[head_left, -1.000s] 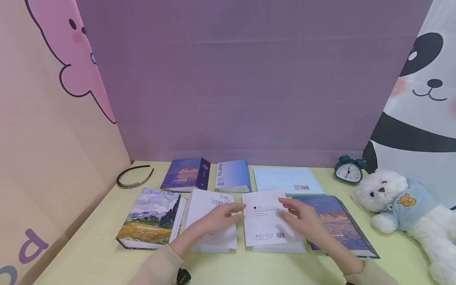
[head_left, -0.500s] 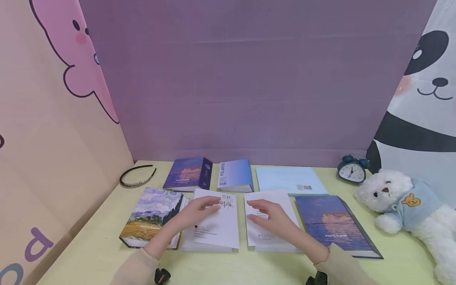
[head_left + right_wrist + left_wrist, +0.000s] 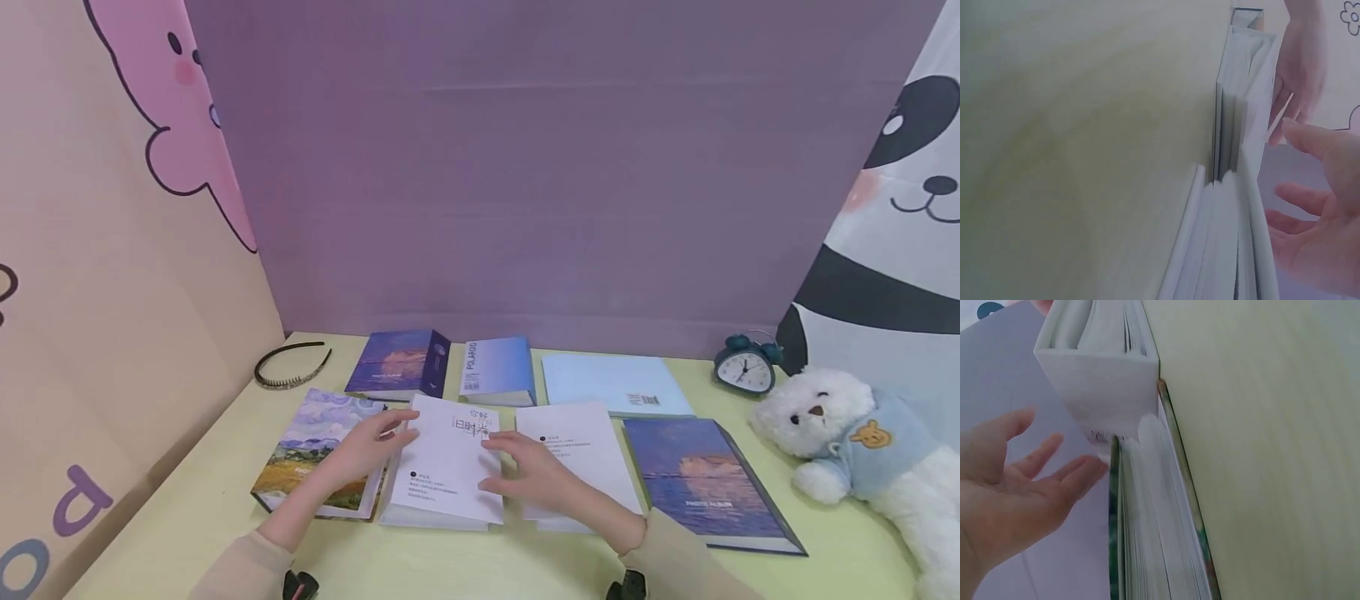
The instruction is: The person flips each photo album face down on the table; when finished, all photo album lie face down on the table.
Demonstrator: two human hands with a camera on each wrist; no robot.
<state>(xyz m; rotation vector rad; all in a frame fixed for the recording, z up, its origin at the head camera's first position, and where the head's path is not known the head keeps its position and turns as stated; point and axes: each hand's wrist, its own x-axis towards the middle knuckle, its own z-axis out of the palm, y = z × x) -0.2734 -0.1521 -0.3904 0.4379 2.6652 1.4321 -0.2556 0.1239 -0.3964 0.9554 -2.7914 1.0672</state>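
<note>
In the head view, a white photo album (image 3: pixel 442 458) with dark lettering lies between the two hands. The left hand (image 3: pixel 367 450) hovers over a landscape-covered photo album (image 3: pixel 303 462), its fingertips near the white album's left edge. The left wrist view shows that hand (image 3: pixel 1029 481) with its fingers spread, holding nothing. The right hand (image 3: pixel 536 471) is over a second white album (image 3: pixel 585 442), thumb and fingers apart, with its fingertips by the first white album's right edge. In the right wrist view the right hand (image 3: pixel 1316 206) is relaxed beside the albums; whether it touches them I cannot tell.
At the back stand a sunset-covered album (image 3: pixel 397 362), a blue Polaroid album (image 3: pixel 498 367) and a pale blue book (image 3: pixel 607 383). Another sunset album (image 3: pixel 697 483), an alarm clock (image 3: pixel 745 367) and a white plush bear (image 3: pixel 847 450) are at right; a headband (image 3: pixel 288 379) lies far left.
Both hands have moved left: the left from the first white album to the landscape album, the right from the second white album to the first one's right edge. The albums stay in place.
</note>
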